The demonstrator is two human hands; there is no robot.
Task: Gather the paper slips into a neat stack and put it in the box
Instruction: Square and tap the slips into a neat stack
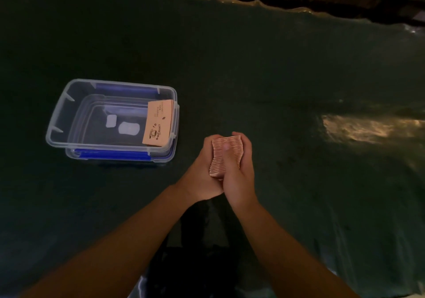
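— Between your hands, which way does the pinkish-brown stack of paper slips [226, 157] run?

— Edge-up, long axis pointing away from you. Your left hand [202, 178] and right hand [239, 175] are closed around it from both sides, right thumb across the top edges.

— And around it?

— The clear plastic box with blue clips [69, 104] sits apart on the left of the dark green desk [276, 79], one tan printed slip [158, 124] leaning inside its right wall.

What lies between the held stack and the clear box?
Nothing: the head view shows only bare dark tabletop between the stack, clasped by both hands, and the box.
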